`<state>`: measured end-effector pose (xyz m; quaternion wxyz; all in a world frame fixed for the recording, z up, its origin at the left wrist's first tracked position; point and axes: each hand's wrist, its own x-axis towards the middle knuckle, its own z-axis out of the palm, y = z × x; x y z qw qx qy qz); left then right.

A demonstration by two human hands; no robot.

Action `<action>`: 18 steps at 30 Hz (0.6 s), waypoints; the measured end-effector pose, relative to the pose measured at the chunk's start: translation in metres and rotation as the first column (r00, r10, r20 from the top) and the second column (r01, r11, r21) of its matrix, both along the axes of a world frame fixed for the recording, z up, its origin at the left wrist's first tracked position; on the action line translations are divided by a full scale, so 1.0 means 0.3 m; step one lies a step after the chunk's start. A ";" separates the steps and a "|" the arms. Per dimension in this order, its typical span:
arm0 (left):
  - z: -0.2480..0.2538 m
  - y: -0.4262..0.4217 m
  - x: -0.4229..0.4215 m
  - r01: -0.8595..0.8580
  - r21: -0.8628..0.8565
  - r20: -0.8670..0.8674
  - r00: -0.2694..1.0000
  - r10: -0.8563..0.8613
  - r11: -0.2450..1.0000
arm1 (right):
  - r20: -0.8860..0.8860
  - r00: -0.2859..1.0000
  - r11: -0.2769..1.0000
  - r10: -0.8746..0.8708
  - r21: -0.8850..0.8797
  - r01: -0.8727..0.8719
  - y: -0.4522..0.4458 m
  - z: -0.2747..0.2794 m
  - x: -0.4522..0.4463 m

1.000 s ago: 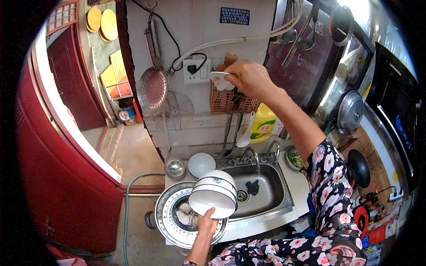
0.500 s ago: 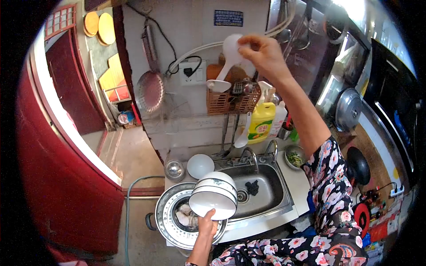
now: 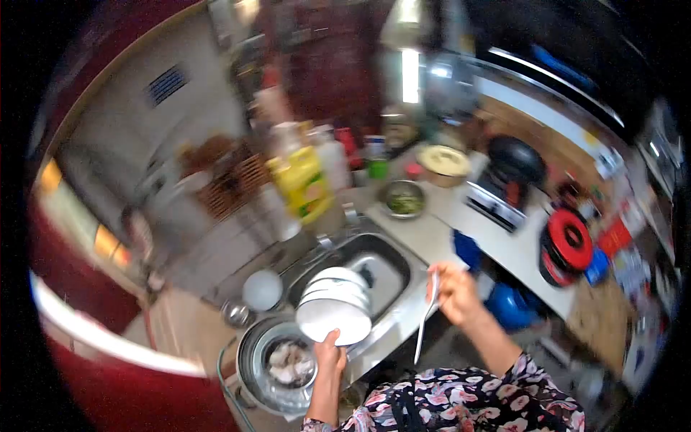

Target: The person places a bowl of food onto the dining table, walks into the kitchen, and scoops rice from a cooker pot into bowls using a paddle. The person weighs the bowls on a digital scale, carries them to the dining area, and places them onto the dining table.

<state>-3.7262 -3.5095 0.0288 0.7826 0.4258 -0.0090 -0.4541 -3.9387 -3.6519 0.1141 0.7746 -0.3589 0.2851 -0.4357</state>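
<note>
My left hand (image 3: 330, 354) grips a tilted stack of white bowls (image 3: 335, 317) by the rim, thumb over the edge, between the steamer pot and the sink. Pinched in my right hand (image 3: 455, 289) is a white spoon (image 3: 426, 324), its far end pointing down, beyond the counter's front edge. Under and left of the bowls, the metal steamer pot (image 3: 252, 367) contains pale pieces of food (image 3: 291, 362). The metal sink (image 3: 392, 270) has a dark scrubber (image 3: 368, 277) in it.
A white bowl (image 3: 263, 290) and a small metal bowl (image 3: 236, 313) stand behind the pot. A metal bowl of greens (image 3: 404, 199), a yellow bottle (image 3: 302, 185), a stove (image 3: 497, 205) and a red-lidded pot (image 3: 568, 241) are farther back and right.
The view has swung right. My right hand has come down from the wall basket to the counter's front with the white spoon. My left hand still holds the bowls.
</note>
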 end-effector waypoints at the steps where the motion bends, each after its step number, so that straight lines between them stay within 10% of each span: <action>1: 0.011 -0.001 -0.031 0.055 0.056 0.008 0.998 -0.056 0.997 | 0.099 0.994 0.993 -0.039 0.113 0.028 0.105 -0.048 -0.071; 3: 0.032 0.014 -0.066 0.199 0.272 0.027 0.976 -0.215 0.941 | 0.256 0.948 0.925 -0.189 0.372 0.084 0.303 -0.111 -0.191; 5: 0.053 0.012 -0.178 0.341 0.117 0.112 0.929 -0.354 0.933 | 0.269 0.938 0.897 -0.217 0.433 0.083 0.456 -0.129 -0.319; 7: 0.086 -0.007 -0.349 0.590 0.145 0.055 0.797 -0.602 0.794 | 0.443 0.859 0.912 -0.258 0.405 0.065 0.594 -0.150 -0.439; 9: 0.054 -0.022 -0.539 0.719 0.066 0.029 0.692 -0.722 0.692 | 0.124 0.967 0.963 -0.223 0.185 0.198 0.695 -0.134 -0.555; 13: -0.048 -0.059 -0.917 0.871 0.171 0.101 0.450 -0.887 0.461 | 0.424 0.836 0.935 -0.349 0.094 0.343 0.907 -0.161 -0.840; 16: -0.091 -0.042 -1.232 0.958 0.172 0.076 0.221 -0.972 0.231 | 0.360 0.800 0.864 -0.479 0.032 0.503 1.050 -0.244 -1.015; 18: -0.124 -0.026 -1.415 0.984 0.150 0.069 0.090 -0.994 0.099 | -0.207 0.922 0.934 -0.327 -0.220 0.281 1.104 -0.374 -1.106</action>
